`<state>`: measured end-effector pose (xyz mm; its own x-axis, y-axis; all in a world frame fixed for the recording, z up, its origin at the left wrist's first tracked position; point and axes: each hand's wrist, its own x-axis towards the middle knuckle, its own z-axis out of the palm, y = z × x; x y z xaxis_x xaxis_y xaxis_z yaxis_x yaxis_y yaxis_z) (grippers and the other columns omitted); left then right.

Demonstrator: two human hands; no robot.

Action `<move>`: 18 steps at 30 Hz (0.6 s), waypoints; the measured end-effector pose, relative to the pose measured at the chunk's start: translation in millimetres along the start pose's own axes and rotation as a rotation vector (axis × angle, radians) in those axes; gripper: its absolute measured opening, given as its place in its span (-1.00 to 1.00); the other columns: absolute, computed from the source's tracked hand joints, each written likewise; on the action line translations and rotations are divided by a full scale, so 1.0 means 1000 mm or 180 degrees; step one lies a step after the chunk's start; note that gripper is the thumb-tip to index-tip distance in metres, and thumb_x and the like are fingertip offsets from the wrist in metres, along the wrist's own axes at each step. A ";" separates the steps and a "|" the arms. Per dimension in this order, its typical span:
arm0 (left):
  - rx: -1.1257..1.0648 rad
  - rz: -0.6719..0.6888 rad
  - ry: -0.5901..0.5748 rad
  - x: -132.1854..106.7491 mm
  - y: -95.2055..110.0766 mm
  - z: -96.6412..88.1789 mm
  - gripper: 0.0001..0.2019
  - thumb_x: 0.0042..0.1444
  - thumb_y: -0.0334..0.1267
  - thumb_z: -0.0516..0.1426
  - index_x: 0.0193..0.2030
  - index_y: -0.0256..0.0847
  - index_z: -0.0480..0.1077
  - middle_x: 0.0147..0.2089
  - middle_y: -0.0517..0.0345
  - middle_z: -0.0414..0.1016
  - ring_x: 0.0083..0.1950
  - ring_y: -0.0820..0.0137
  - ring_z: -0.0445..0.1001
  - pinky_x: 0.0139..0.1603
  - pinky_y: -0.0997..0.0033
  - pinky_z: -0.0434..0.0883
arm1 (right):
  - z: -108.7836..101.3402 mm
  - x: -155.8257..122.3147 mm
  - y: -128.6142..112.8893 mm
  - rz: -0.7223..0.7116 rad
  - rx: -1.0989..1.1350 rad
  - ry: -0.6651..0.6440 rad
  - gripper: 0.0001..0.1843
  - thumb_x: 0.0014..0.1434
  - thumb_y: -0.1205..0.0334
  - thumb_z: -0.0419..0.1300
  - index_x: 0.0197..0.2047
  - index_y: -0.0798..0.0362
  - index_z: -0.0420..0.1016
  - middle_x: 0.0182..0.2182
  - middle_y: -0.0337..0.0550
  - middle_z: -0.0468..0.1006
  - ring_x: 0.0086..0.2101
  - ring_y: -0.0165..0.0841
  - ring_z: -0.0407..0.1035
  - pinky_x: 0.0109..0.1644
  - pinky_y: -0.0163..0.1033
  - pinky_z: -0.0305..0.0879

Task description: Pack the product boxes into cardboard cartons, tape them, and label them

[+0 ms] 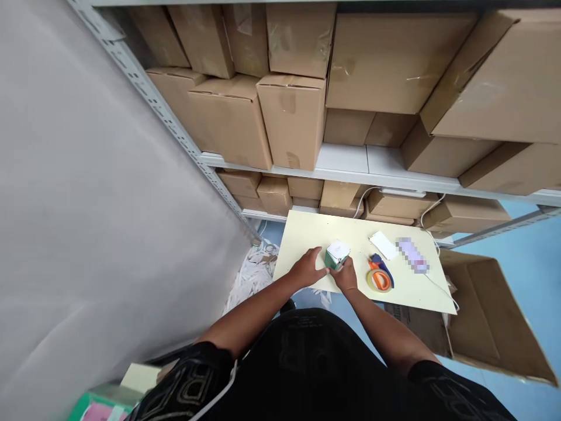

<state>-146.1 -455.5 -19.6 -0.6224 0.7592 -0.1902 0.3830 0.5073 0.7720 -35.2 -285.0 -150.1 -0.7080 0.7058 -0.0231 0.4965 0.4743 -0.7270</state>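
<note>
A small green box with a white top (338,250) stands near the front of the cream table (302,234). My right hand (345,276) grips its lower right side, the fingers partly hidden behind it. To the left of the box is my left hand (309,269), thumb and fingers spread apart, with the thumb tip close to the box's lower corner; whether it touches I cannot tell. Right of my hands lies an orange and blue tape dispenser (388,270) with a roll of clear tape (372,282). Beyond it rests a flat white card or small packet (383,245).
A blurred-out purple item (412,255) with a white cable lies on the table's right part. Shelves of cardboard boxes (291,117) rise behind the table. An open carton (495,316) stands at the right. White paper strips (252,275) litter the floor on the left, beside a grey wall.
</note>
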 end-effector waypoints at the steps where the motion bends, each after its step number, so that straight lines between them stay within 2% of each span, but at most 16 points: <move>1: 0.0124 0.0094 -0.0078 0.010 0.000 0.002 -0.14 0.06 -0.09 0.33 0.47 -0.19 0.13 0.43 -0.19 0.27 0.34 0.03 0.38 0.30 0.06 0.40 | 0.004 -0.004 0.001 -0.0022 -0.0018 -0.0027 -0.39 -0.02 0.02 0.35 0.04 0.02 0.26 -0.04 0.04 0.51 -0.03 -0.07 0.47 -0.01 -0.05 0.44; 3: 0.0347 0.0265 -0.0177 0.028 0.000 0.008 -0.15 0.05 -0.12 0.34 0.45 -0.21 0.15 0.40 -0.19 0.28 0.36 0.01 0.35 0.32 0.06 0.38 | 0.007 -0.013 0.000 -0.0041 -0.0054 -0.0112 -0.40 0.00 0.03 0.34 0.06 0.03 0.27 -0.04 0.04 0.52 -0.04 -0.07 0.47 -0.01 -0.04 0.45; 6: 0.0616 0.0511 -0.0114 0.043 0.002 0.018 -0.34 0.15 -0.13 0.28 0.37 -0.20 0.25 0.32 -0.15 0.36 0.31 0.06 0.38 0.29 0.11 0.39 | -0.001 -0.020 -0.006 0.0030 -0.0080 -0.0159 -0.41 0.02 0.00 0.35 0.06 0.04 0.30 -0.07 0.02 0.52 -0.06 -0.06 0.49 0.00 0.00 0.46; 11: 0.0696 0.0658 0.0110 0.059 0.009 0.020 -0.67 0.35 -0.13 0.09 0.19 -0.15 0.38 0.17 -0.07 0.50 0.19 0.15 0.47 0.18 0.19 0.39 | -0.027 -0.016 -0.017 -0.0124 0.0151 0.0096 -0.18 0.05 -0.04 0.39 0.28 0.05 0.21 0.11 0.12 0.45 0.06 -0.04 0.45 0.15 0.08 0.43; 13: 0.0587 0.0404 0.0148 0.069 0.013 0.017 -0.73 0.44 -0.12 -0.04 0.03 -0.13 0.43 0.01 -0.03 0.57 0.07 0.19 0.53 0.10 0.23 0.40 | -0.037 -0.011 -0.020 -0.0222 0.0218 0.0112 -0.16 0.07 -0.03 0.39 0.32 0.04 0.18 0.15 0.15 0.42 0.09 -0.04 0.43 0.16 0.09 0.43; 15: 0.0458 -0.0057 0.0275 0.082 0.016 0.016 -0.71 0.45 -0.10 -0.08 -0.05 -0.13 0.42 -0.11 0.00 0.58 -0.03 0.19 0.55 0.01 0.25 0.41 | -0.047 -0.006 -0.022 -0.0340 0.0246 0.0036 -0.19 0.09 -0.04 0.38 0.31 0.03 0.21 0.16 0.16 0.42 0.11 -0.04 0.41 0.14 0.08 0.44; 17: 0.0312 -0.0461 0.0580 0.094 0.018 0.018 -0.77 0.38 -0.10 0.04 0.02 -0.15 0.37 -0.07 -0.01 0.56 -0.03 0.19 0.55 -0.02 0.26 0.41 | -0.057 -0.004 -0.023 -0.0447 0.0303 -0.0107 -0.24 0.13 -0.07 0.35 0.29 0.02 0.24 0.15 0.14 0.42 0.08 -0.06 0.42 0.07 0.03 0.47; 18: 0.0232 -0.0576 0.0741 0.098 0.018 0.019 -0.73 0.33 -0.12 0.12 0.09 -0.17 0.33 -0.01 -0.02 0.54 0.00 0.19 0.54 -0.01 0.26 0.42 | -0.061 -0.003 -0.023 -0.0454 0.0343 -0.0178 -0.28 0.16 -0.09 0.32 0.28 0.02 0.25 0.13 0.12 0.44 0.03 -0.10 0.45 0.03 0.00 0.48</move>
<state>-186.8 -363.8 -35.9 -0.8215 0.5443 -0.1701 0.2943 0.6602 0.6911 -14.2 -265.6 -90.8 -0.7958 0.6035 0.0496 0.3344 0.5062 -0.7950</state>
